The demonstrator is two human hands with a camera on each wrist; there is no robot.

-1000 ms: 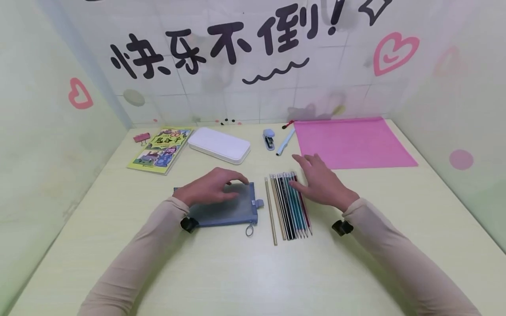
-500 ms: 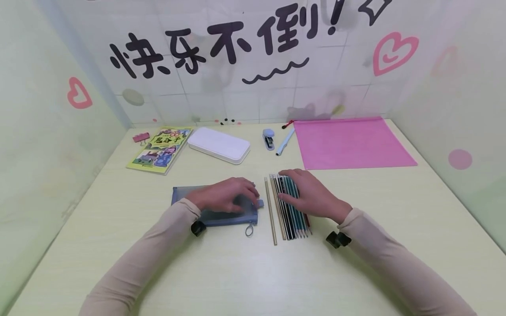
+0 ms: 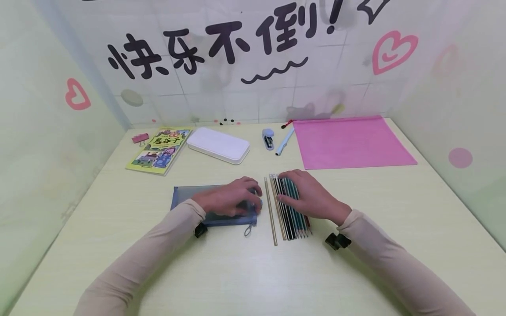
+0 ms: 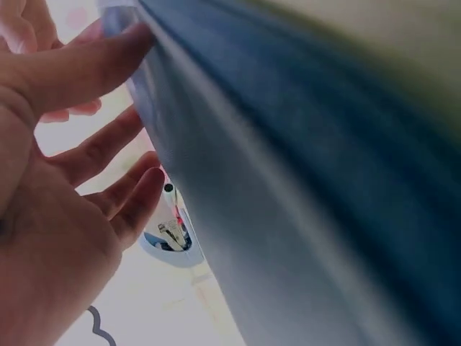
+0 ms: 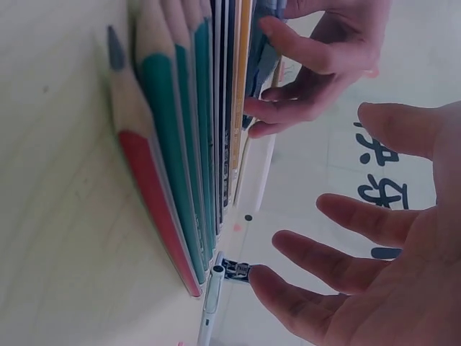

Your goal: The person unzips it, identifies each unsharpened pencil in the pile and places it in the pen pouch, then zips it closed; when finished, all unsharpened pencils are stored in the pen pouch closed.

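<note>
A blue see-through zip pouch with a ring on its zip lies left of a row of pencils. My left hand reaches over the pouch and pinches its right edge. In the left wrist view, the thumb lies across the edge of the pouch, with some fingers behind it. My right hand is over the pencils, fingers spread and loosely bent, gripping nothing. Red, green, black and gold pencils lie side by side, points towards me. One gold pencil lies slightly apart on the left.
Along the back stand a pink binder clip, a yellow book, a white case, a stapler, a light blue pen and a pink folder. Walls enclose the table at the back and sides.
My left hand has moved right to the pouch's right edge and its fingers have closed there. My right hand has come down and left over the pencils, then stayed.
</note>
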